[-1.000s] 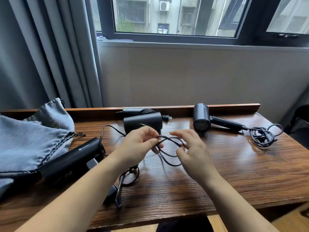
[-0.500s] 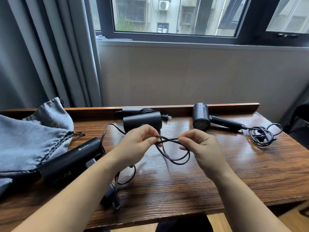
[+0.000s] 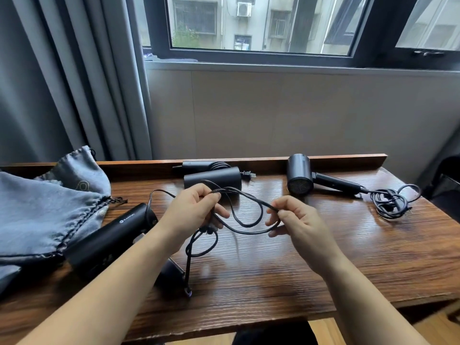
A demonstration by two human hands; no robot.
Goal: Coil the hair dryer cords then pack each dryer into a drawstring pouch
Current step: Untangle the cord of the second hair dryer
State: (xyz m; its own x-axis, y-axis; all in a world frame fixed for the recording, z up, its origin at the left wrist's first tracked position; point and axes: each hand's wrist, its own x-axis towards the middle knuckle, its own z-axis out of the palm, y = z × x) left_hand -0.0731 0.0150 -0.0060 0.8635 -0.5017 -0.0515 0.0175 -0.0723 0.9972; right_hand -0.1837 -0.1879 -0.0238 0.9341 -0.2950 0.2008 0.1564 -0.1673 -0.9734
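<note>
A black cord (image 3: 245,215) runs in loops between my two hands above the middle of the wooden table (image 3: 298,265). My left hand (image 3: 191,212) grips a bundle of its loops, and more cord hangs below to the tabletop. My right hand (image 3: 296,220) pinches the cord's far loop between thumb and forefinger. The cord leads left to a black hair dryer (image 3: 109,240) lying by the grey drawstring pouches (image 3: 44,212). A second dryer (image 3: 212,179) lies at the back with its cord wound. A third dryer (image 3: 300,179) lies at the back right beside its loose cord pile (image 3: 390,201).
Grey curtains (image 3: 62,78) hang at the back left and a window (image 3: 261,23) sits above a low wall behind the table. A raised wooden lip (image 3: 273,159) runs along the table's far edge. A dark chair (image 3: 448,185) stands off the right end.
My right hand has drawn away to the right, stretching the cord loop wider between the hands. A lower loop now hangs under my left hand.
</note>
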